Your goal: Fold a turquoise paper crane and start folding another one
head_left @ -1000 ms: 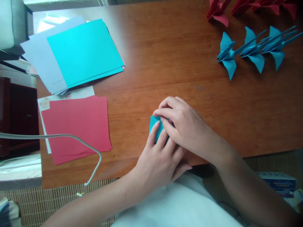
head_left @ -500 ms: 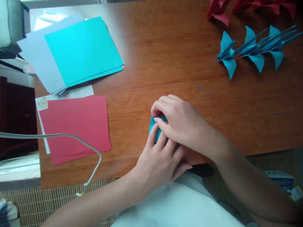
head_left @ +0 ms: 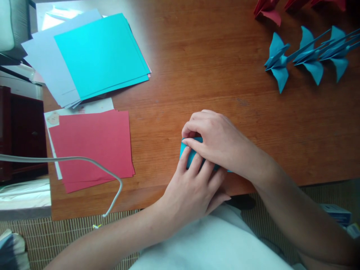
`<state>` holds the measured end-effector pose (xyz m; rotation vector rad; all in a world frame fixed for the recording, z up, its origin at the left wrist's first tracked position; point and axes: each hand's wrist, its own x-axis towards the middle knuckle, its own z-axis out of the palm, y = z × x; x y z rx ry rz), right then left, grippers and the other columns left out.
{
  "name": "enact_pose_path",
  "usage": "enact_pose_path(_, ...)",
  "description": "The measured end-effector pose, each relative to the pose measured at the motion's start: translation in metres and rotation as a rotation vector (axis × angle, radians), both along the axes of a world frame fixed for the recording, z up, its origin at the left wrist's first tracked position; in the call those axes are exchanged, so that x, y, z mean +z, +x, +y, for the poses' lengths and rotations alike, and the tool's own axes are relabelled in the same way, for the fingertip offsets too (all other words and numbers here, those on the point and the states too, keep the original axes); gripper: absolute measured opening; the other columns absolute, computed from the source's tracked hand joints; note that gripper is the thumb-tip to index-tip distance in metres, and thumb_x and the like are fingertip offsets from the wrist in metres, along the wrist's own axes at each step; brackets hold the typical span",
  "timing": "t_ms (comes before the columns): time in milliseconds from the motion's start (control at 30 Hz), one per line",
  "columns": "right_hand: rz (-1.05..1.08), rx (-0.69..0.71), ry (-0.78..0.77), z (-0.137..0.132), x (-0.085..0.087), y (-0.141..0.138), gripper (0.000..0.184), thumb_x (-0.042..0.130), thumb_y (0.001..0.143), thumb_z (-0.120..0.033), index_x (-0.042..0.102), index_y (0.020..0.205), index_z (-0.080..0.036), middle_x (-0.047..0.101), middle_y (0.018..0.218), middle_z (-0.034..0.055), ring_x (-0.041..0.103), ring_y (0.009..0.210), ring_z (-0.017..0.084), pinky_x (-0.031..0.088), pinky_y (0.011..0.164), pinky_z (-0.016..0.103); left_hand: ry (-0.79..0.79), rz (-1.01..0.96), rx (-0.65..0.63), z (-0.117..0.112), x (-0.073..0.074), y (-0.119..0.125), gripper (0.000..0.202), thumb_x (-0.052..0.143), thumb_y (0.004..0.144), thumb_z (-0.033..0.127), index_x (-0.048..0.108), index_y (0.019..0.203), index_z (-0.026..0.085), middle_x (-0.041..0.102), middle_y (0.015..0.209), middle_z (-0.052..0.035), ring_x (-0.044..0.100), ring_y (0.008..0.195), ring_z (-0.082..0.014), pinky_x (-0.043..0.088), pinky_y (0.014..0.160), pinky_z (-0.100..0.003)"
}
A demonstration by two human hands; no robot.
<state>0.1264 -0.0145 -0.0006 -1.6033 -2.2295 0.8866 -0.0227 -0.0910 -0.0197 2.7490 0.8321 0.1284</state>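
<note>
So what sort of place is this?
Probably a room in a home, at a wooden table used for papercraft: the stacked red sheets, the bird-like blue folded figures and the slatted floor mat suggest it.

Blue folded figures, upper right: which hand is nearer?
Right. The right hand is below and to the left of the blue folded figures; the left hand is lower and farther left.
</note>
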Motion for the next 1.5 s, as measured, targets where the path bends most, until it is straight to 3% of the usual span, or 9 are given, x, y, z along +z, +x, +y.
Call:
enact_pose_path(500, 0.019, -0.021, -0.045, 0.0005, 0.0044, -0.0014, 0.015, 0.068, 0.092, -0.016, 0.077, 0.081, -0.018, 0.072, 0.089, 0.0044, 0.062, 0.093, 0.020, 0.045, 0.085, 0.032, -0.009, -0.023, 0.000, -0.0004, 0.0002, -0.0006, 0.060, 0.042, 0.099, 0.060, 0.055, 0.140, 0.018, 0.054, 0.147, -0.0166, 0.041, 0.143, -0.0437, 0.027, 0.120, -0.064)
enact_pose_path(1500, 0.039, -0.038, -0.003, -0.0015, 0.0000, -0.0015, 0.014, 0.068, 0.091, -0.014, 0.074, 0.079, -0.018, 0.071, 0.087, 0.0041, 0.061, 0.091, 0.019, 0.044, 0.084, 0.032, -0.003, -0.034, 0.000, 0.0004, -0.0004, -0.0006, 0.059, 0.044, 0.099, 0.059, 0.056, 0.140, 0.019, 0.056, 0.145, -0.0159, 0.046, 0.140, -0.0437, 0.029, 0.119, -0.064)
